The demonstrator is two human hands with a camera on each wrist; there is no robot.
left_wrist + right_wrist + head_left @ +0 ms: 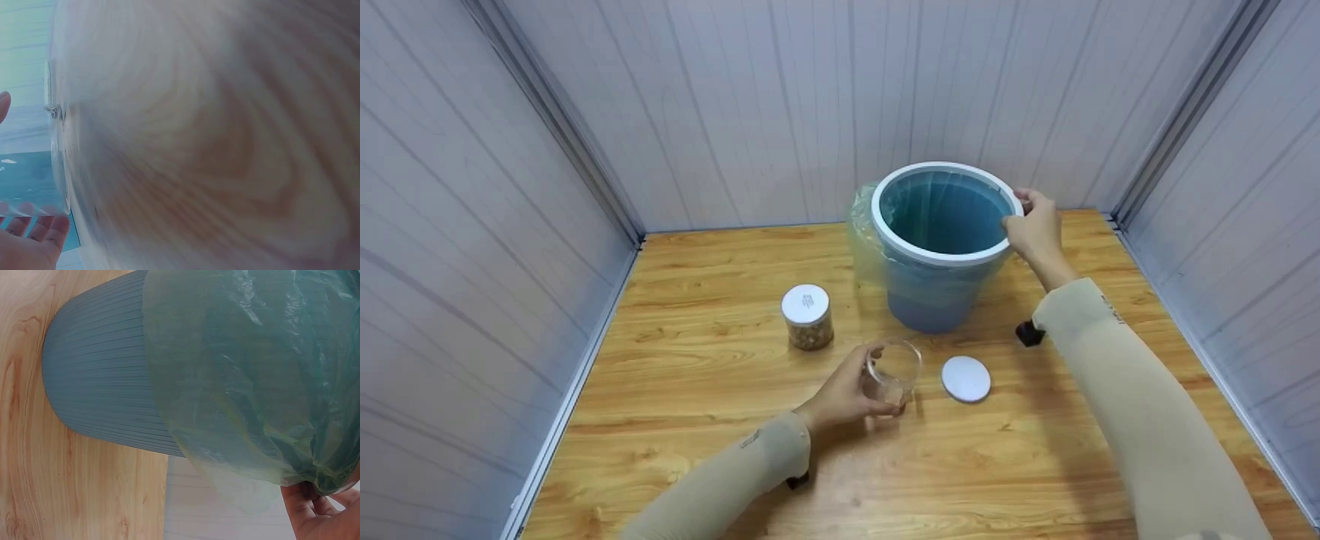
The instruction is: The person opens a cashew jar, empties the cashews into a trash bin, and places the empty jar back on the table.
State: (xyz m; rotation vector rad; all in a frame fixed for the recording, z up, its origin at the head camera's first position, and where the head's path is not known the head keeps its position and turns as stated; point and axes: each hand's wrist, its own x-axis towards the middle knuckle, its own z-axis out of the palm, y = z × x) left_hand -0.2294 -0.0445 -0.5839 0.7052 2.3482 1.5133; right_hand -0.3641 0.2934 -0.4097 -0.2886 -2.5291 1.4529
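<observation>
My left hand (840, 394) holds a clear, lidless jar (898, 367) low over the wooden table, fingers and thumb around its sides. The left wrist view catches the transparent wall of this jar (28, 180) beside the fingers. At the right side of a blue trash can (926, 307), my right hand (1037, 231) grips the white rim ring (945, 259), thumb at the front. A thin greenish bag (242, 377) lines the can and hangs over its outside, bunched by the fingers in the right wrist view. The can stands upright, slightly tilted in view.
A round white lid (966, 379) lies flat to the right of the clear jar. Left of the trash can stands another jar (810, 335) with a white lid and brown contents. Pale panel walls (735, 112) enclose the table (697, 390) at the back and sides.
</observation>
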